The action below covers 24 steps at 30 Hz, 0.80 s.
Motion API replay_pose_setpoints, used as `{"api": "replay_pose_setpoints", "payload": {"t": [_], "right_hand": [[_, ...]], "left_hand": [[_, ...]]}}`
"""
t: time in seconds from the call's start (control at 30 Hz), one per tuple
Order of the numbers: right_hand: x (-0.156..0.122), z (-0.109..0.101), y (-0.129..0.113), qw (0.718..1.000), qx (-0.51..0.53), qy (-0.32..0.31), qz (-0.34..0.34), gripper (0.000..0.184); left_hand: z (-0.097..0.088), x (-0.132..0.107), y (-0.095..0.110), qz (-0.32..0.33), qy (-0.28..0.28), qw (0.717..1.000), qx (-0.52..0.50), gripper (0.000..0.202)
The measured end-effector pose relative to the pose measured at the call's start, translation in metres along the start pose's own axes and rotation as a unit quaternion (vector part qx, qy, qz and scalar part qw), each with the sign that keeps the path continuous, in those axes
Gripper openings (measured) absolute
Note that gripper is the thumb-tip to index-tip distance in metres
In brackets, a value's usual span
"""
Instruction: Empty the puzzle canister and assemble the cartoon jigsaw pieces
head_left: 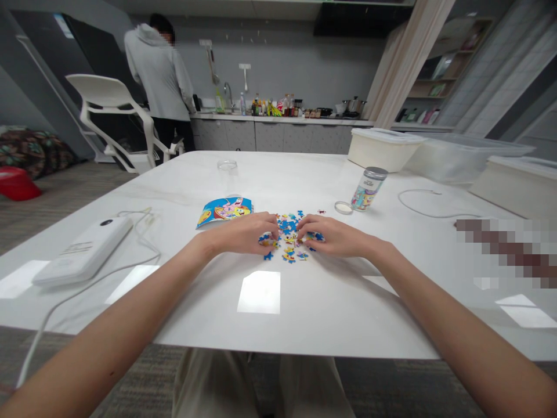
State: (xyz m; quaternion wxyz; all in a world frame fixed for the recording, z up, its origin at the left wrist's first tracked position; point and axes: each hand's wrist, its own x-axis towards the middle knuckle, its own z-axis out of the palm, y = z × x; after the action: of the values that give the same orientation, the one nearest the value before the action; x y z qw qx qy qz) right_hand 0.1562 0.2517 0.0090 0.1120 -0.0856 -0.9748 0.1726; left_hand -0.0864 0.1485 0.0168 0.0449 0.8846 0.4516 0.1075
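Loose jigsaw puzzle pieces (289, 254), mostly blue and yellow, lie in a small heap on the white table (304, 325). My left hand (250, 232) is curled at the heap's left side, its thumb and fingertips closing on a puzzle piece. From the right, my right hand (333, 235) bends over the heap, with its fingertips on another piece. More pieces show beneath both palms, and the fingers partly hide what they grip. Just beyond my left hand lies a curved blue picture sheet (224, 210) with cartoon figures.
A printed canister (368, 188) stands right of the heap beside a round lid (343, 207). A clear round lid (227, 165) lies farther back. At left is a white device (85, 249) with a cable. Storage boxes (383, 151) line the right. A person (159, 75) stands by the counter.
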Motion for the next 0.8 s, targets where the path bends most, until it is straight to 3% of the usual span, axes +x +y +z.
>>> {"api": "replay_pose_setpoints", "payload": {"t": [0.3,0.8], "right_hand": [[-0.001,-0.007,-0.011,0.998,0.049,-0.037,-0.018,0.020],[-0.001,-0.012,-0.009,1.000,-0.012,-0.011,0.005,0.021]], "left_hand": [[-0.001,-0.001,-0.001,-0.002,-0.004,1.000,-0.011,0.013],[0.001,0.002,0.003,0.005,0.000,1.000,-0.011,0.012]]}}
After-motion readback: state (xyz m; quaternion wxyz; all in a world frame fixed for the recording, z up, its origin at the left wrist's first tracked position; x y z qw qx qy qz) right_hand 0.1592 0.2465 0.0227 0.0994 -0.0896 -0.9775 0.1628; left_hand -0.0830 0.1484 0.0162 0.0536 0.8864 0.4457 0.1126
